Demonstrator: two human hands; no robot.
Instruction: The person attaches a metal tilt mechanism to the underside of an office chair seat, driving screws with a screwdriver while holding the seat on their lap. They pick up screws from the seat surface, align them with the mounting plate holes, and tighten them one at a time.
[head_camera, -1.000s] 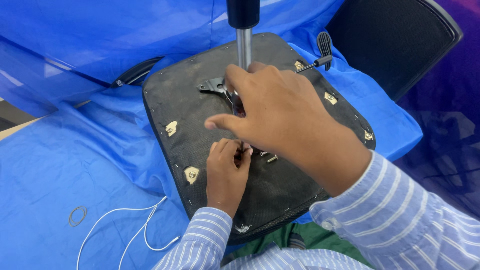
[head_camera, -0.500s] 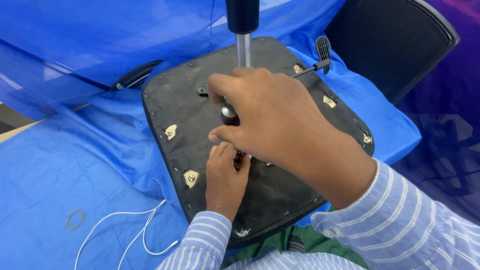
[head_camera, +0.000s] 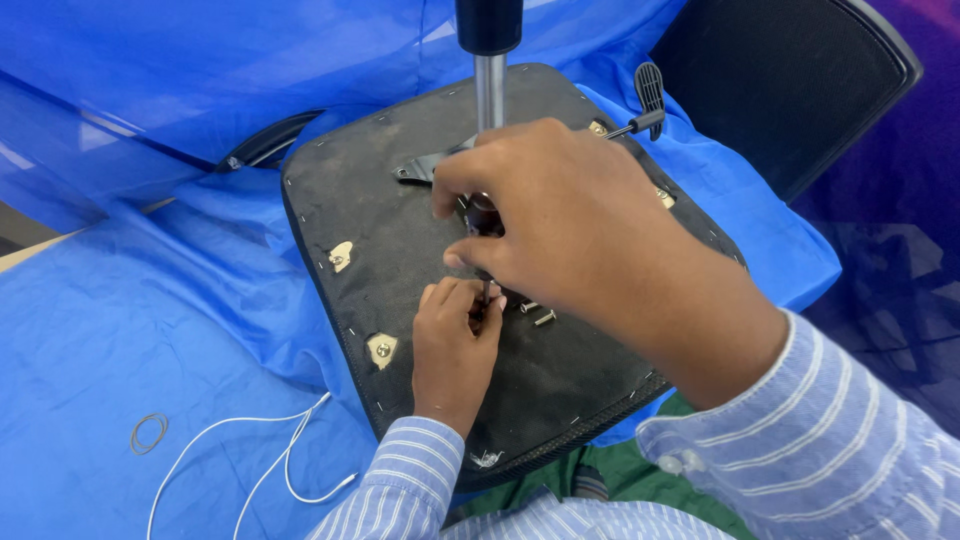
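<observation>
Blue-draped table (head_camera: 120, 330): both hands (head_camera: 455, 350) (head_camera: 570, 230) at black seat base (head_camera: 390, 215), screwdriver (head_camera: 483, 222) upright.

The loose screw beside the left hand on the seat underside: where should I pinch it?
Pinch the loose screw across its shank, coming straight down from above. It lies flat on the black seat underside, with open fabric to its lower right; the left hand crowds its left.

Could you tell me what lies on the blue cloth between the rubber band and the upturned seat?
In the head view, a white cord loops across the blue cloth between the rubber band and the seat; nothing else lies there.
</observation>
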